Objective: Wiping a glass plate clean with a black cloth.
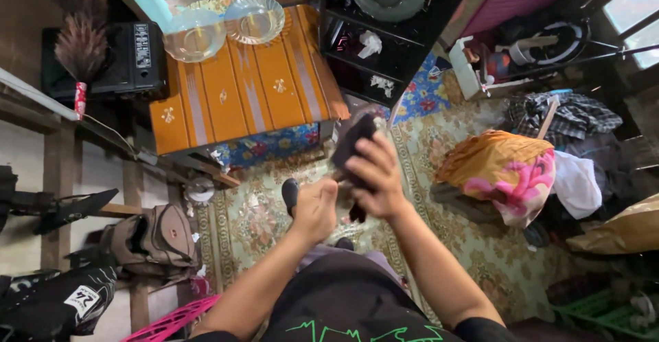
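Observation:
I look down at both hands held together over a patterned carpet (480,253). My right hand (377,180) grips a dark, flat oblong object (351,143) that sticks up and away from me. My left hand (314,209) is closed just below and left of it, touching the object's lower end, where a dark piece (357,213) hangs down. What the dark object is cannot be made out. My black shirt (343,301) fills the bottom centre of the view.
A low table with an orange striped cloth (247,88) carries two glass bowls (195,34). A black shelf unit (391,33) stands behind it. An orange and pink bundle (504,174) and clothes lie right. A brown bag (154,239) and feather duster (82,47) are left.

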